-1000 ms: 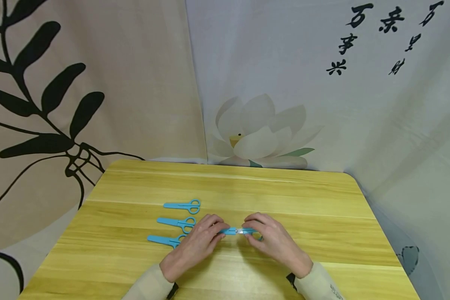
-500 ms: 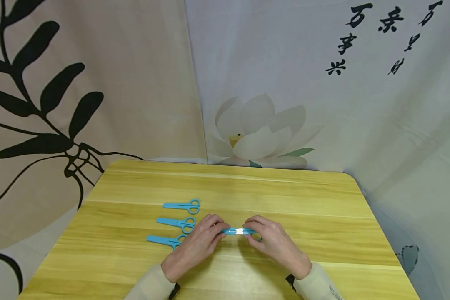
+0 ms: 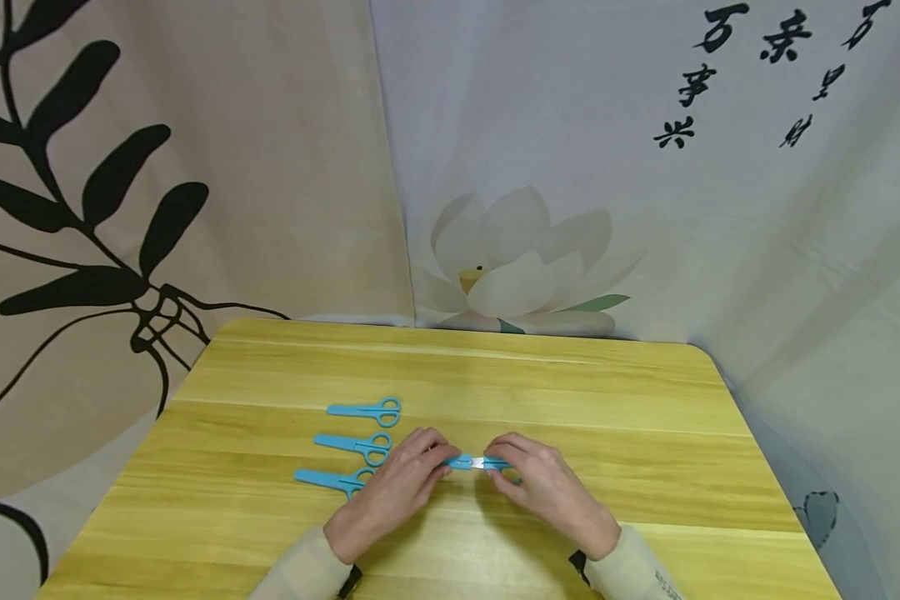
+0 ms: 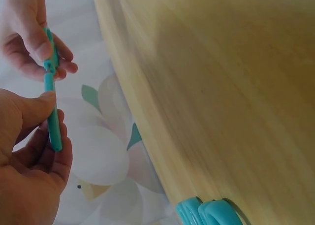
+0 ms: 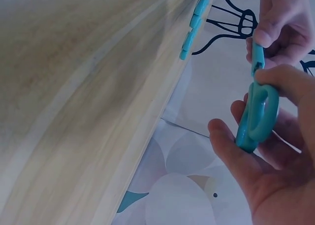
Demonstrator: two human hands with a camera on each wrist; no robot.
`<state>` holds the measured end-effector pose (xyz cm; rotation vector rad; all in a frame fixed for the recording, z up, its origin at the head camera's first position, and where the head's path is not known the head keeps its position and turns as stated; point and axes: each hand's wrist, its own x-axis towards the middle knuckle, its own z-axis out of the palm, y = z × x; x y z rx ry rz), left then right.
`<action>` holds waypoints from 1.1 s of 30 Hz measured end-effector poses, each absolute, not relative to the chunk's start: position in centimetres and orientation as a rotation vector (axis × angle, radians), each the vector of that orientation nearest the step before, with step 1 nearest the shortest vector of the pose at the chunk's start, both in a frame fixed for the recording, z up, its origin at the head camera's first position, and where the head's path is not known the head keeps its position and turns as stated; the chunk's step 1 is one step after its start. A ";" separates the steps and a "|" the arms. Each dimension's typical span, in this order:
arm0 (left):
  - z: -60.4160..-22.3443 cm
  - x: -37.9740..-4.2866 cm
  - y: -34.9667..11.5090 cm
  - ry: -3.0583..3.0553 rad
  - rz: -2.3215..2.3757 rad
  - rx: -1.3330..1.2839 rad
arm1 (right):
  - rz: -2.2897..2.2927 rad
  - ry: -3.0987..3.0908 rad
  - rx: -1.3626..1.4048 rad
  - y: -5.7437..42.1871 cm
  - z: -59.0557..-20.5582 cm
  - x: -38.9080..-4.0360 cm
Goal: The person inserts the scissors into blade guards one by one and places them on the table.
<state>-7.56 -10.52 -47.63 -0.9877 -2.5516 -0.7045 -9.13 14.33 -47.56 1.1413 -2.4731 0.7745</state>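
Note:
In the head view, my left hand point(image 3: 405, 477) pinches the blue cover point(image 3: 461, 462) of a pair of child-size scissors point(image 3: 493, 462). My right hand point(image 3: 553, 487) holds those scissors by the blue handles, and a short strip of silvery blade shows between cover and handles. The left wrist view has the cover point(image 4: 53, 119) lying between left thumb and curled fingers. From the right wrist, the finger loops point(image 5: 272, 112) sit against the right fingers, thumb near the blade end. Both hands are raised over the wooden table point(image 3: 607, 400).
Left of the hands lie three more blue covered scissors: a far pair point(image 3: 362, 411), a middle pair point(image 3: 348, 444) and a near pair point(image 3: 328, 480), whose loops are partly behind the left hand. A printed curtain point(image 3: 307, 167) hangs behind the table's back edge.
Both hands keep nearly the same place and grip. The bare strip of blade between cover and handles varies slightly in length and shine.

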 end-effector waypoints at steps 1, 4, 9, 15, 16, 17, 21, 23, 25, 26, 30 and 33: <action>-47.6 -7.6 -10.5 -2.550 -0.706 -0.989 | 0.774 -2.470 1.141 14.3 -47.5 -9.1; -47.6 -7.6 -10.5 -2.547 -0.709 -0.990 | 0.773 -2.466 1.139 14.3 -47.5 -9.1; -47.5 -7.7 -10.4 -2.551 -0.702 -0.987 | 0.764 -2.469 1.133 14.2 -47.4 -9.1; -47.4 -7.7 -10.3 -2.559 -0.694 -0.983 | 0.767 -2.470 1.132 14.2 -47.3 -9.1; -47.4 -7.7 -10.3 -2.561 -0.693 -0.982 | 0.768 -2.470 1.131 14.2 -47.3 -9.1; -47.4 -7.7 -10.3 -2.563 -0.696 -0.982 | 0.768 -2.469 1.132 14.2 -47.3 -9.1; -47.2 -7.8 -10.2 -2.577 -0.700 -0.982 | 0.765 -2.466 1.132 14.2 -47.3 -9.1; -47.2 -7.8 -10.2 -2.584 -0.703 -0.984 | 0.762 -2.463 1.134 14.2 -47.3 -9.2; -47.1 -7.8 -10.1 -2.588 -0.707 -0.985 | 0.759 -2.462 1.136 14.2 -47.3 -9.2; -47.2 -7.8 -10.1 -2.590 -0.710 -0.985 | 0.757 -2.460 1.137 14.2 -47.3 -9.2; -47.2 -7.8 -10.0 -2.584 -0.709 -0.985 | 0.754 -2.451 1.142 14.3 -47.4 -9.2; -47.3 -7.9 -10.0 -2.570 -0.702 -0.985 | 0.756 -2.445 1.144 14.3 -47.5 -9.2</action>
